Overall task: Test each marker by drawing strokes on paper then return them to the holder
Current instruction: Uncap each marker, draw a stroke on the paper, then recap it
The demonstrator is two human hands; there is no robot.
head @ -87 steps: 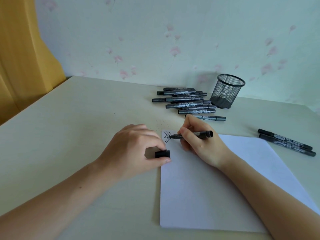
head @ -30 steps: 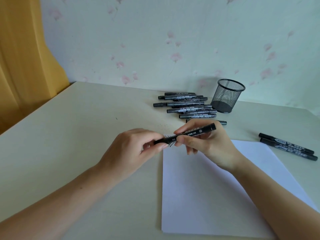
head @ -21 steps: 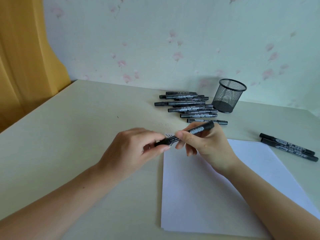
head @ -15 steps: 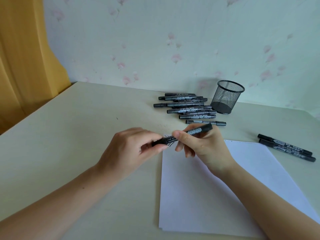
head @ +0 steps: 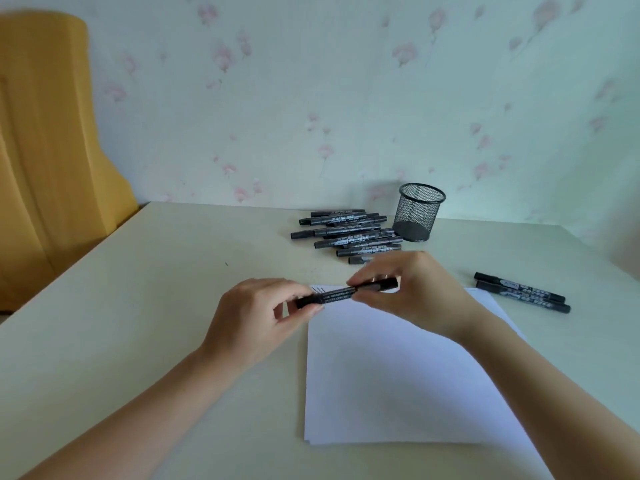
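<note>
**Marker held over the paper's far corner**

The tabletop (head: 138, 306) carries the paper (head: 398, 375). A mesh holder (head: 419, 213) stands beyond the paper, with loose markers (head: 346, 233) beside it. The marker (head: 341, 292) is pinched at its ends by the left hand (head: 256, 320) and right hand (head: 415, 289).

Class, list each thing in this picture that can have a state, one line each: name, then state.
Held marker: capped, level, gripped at both ends.
Left hand: pinching the marker's left end.
Right hand: gripping its right end.
Mesh holder: upright, empty.
Marker pile: lying capped beside the holder.
Two markers: lying apart, right.
Paper: flat, strokes at top corner.
</note>
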